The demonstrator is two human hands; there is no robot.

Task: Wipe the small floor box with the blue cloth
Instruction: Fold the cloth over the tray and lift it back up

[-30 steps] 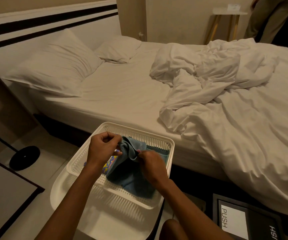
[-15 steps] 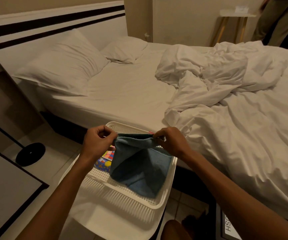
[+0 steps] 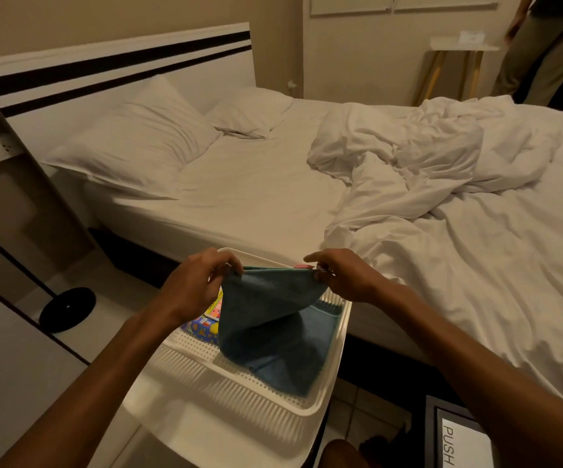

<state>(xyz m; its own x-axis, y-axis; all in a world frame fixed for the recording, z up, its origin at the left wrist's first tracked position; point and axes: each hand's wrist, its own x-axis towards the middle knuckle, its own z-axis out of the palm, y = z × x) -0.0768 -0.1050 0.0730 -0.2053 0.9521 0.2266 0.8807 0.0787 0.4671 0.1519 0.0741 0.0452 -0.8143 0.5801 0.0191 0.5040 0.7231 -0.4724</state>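
A blue cloth (image 3: 266,298) hangs stretched between my two hands above a white perforated basket (image 3: 239,396). My left hand (image 3: 195,285) pinches its left top corner and my right hand (image 3: 344,276) pinches its right top corner. The cloth's lower part rests on more blue fabric (image 3: 293,363) lying in the basket. A dark box with a white lid marked PUSH (image 3: 459,437) stands on the floor at the bottom right, partly cut off by the frame edge and my right forearm.
The basket sits on a white stand beside a bed (image 3: 273,197) with pillows and a crumpled duvet (image 3: 459,197). A colourful packet (image 3: 205,322) lies in the basket. A black round base (image 3: 67,309) is on the floor at left. A person (image 3: 550,45) stands far right.
My hands have pulled apart and risen, spreading the bunched blue cloth open above the basket. The view has tilted up slightly.
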